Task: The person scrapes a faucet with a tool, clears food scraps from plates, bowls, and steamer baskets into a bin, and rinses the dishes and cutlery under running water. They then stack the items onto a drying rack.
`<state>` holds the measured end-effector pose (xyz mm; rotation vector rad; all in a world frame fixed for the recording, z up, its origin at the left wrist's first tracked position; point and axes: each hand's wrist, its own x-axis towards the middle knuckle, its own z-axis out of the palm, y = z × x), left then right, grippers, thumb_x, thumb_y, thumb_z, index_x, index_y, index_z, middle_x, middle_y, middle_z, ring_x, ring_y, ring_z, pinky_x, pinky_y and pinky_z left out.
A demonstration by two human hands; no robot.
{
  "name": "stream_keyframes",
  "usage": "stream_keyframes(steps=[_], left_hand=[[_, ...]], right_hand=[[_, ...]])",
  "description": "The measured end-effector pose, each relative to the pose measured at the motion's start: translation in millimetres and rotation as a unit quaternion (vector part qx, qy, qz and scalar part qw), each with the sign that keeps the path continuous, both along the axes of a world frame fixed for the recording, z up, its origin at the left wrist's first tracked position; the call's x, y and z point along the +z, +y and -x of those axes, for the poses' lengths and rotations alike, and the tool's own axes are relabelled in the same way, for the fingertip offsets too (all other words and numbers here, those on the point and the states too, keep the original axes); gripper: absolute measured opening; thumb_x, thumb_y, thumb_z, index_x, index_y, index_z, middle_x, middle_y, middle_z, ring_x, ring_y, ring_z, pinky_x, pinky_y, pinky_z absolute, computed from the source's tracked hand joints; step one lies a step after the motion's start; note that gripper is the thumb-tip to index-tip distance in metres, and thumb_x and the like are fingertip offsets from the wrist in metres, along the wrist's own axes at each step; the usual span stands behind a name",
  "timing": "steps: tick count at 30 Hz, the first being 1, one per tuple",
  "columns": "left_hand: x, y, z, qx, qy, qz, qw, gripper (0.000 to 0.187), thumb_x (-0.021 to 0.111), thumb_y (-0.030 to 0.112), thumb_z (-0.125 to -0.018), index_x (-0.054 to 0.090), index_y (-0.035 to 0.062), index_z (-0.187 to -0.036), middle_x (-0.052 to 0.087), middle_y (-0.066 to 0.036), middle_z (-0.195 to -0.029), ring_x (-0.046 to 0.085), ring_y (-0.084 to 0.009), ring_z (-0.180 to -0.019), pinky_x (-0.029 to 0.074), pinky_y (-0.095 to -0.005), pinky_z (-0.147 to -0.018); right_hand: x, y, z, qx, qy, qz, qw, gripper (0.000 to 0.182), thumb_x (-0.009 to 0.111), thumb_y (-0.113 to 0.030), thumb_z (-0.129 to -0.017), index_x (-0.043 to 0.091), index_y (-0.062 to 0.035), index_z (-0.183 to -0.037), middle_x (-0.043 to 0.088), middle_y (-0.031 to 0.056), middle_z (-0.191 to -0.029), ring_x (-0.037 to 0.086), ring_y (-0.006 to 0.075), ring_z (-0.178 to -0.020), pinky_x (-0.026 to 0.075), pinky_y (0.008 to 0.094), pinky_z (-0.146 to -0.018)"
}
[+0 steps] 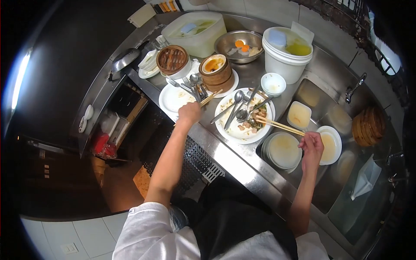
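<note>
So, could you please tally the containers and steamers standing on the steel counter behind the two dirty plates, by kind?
Round bamboo steamer baskets: 2, one open, one stack holding a sauce dish
White plastic tubs of liquid: 2, one rectangular, one round bucket
Shiny steel mixing bowl: 1
Small white ceramic bowl: 1
Total: 6

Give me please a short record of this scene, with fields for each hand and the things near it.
left hand: grips chopsticks over a white plate
right hand: holds a chopstick pair, tips on the leftovers plate
on that plate: spoons, food scraps
sink: stacked plates, dishes in water
behind: bamboo steamers, metal bowl, white bucket
</note>
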<state>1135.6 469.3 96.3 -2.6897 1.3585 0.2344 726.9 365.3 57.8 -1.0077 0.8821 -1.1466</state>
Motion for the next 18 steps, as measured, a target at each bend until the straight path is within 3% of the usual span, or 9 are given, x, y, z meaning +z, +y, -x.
stream_keyframes(steps=[2, 4, 6, 8, 11, 14, 18], left_hand=[[37, 13, 11, 0.015, 0.025, 0.015, 0.999, 0.029, 0.051, 0.026, -0.089, 0.062, 0.0020, -0.100, 0.067, -0.021, -0.089, 0.065, -0.0365, -0.086, 0.050, -0.0452, -0.075], [43, 19, 20, -0.086, 0.193, 0.123, 0.970, 0.025, 0.053, 0.024, -0.090, 0.060, 0.0019, -0.101, 0.066, -0.021, -0.089, 0.064, -0.0355, -0.085, 0.048, -0.0425, -0.075], [55, 16, 50, -0.147, 0.315, 0.162, 0.924, 0.023, 0.054, 0.021, -0.090, 0.057, 0.0008, -0.101, 0.065, -0.021, -0.088, 0.062, -0.0343, -0.083, 0.046, -0.0408, -0.075], [61, 12, 62, -0.205, 0.337, 0.171, 0.903, 0.021, 0.051, 0.021, -0.093, 0.055, 0.0009, -0.099, 0.063, -0.016, -0.082, 0.061, -0.0273, -0.077, 0.046, -0.0381, -0.072], [62, 11, 39, -0.186, 0.456, 0.128, 0.861, 0.018, 0.047, 0.020, -0.095, 0.053, 0.0023, -0.094, 0.053, -0.004, -0.070, 0.052, -0.0145, -0.064, 0.044, -0.0301, -0.063], [79, 19, -20, -0.207, 0.511, 0.082, 0.830, 0.019, 0.046, 0.020, -0.097, 0.054, 0.0028, -0.093, 0.049, 0.001, -0.069, 0.046, -0.0087, -0.059, 0.040, -0.0256, -0.055], [114, 26, -143, 0.034, 0.629, 0.199, 0.751, 0.019, 0.046, 0.018, -0.096, 0.057, 0.0043, -0.101, 0.050, 0.002, -0.072, 0.043, -0.0064, -0.056, 0.037, -0.0212, -0.049]], right_hand=[[11, -4, -25, 0.067, 0.032, 0.018, 0.997, 0.005, 0.058, -0.009, -0.089, 0.056, -0.0043, -0.091, 0.056, 0.0028, -0.073, 0.052, 0.0090, -0.060, 0.045, 0.0234, -0.056], [28, -3, -58, 0.165, 0.056, 0.017, 0.985, 0.003, 0.056, -0.005, -0.088, 0.057, -0.0018, -0.090, 0.057, 0.0036, -0.072, 0.052, 0.0088, -0.061, 0.045, 0.0223, -0.057], [41, 5, -100, 0.184, 0.016, 0.008, 0.983, 0.003, 0.056, -0.004, -0.088, 0.057, -0.0017, -0.090, 0.057, 0.0033, -0.071, 0.052, 0.0086, -0.059, 0.044, 0.0217, -0.056], [46, 7, -138, 0.178, -0.042, 0.004, 0.983, 0.004, 0.056, -0.005, -0.089, 0.056, -0.0017, -0.091, 0.056, 0.0028, -0.070, 0.052, 0.0079, -0.057, 0.043, 0.0213, -0.054], [53, 4, -170, 0.167, -0.043, 0.014, 0.985, 0.006, 0.057, -0.007, -0.090, 0.055, -0.0016, -0.092, 0.056, 0.0022, -0.070, 0.053, 0.0080, -0.060, 0.044, 0.0213, -0.055], [52, 8, -201, 0.137, -0.041, 0.040, 0.989, 0.018, 0.056, -0.012, -0.091, 0.053, -0.0035, -0.107, 0.059, 0.0049, -0.077, 0.055, 0.0101, -0.063, 0.046, 0.0233, -0.056], [42, -9, -203, 0.071, -0.005, 0.011, 0.997, 0.020, 0.057, -0.012, -0.090, 0.054, -0.0061, -0.109, 0.060, 0.0059, -0.086, 0.056, 0.0112, -0.065, 0.048, 0.0240, -0.060]])
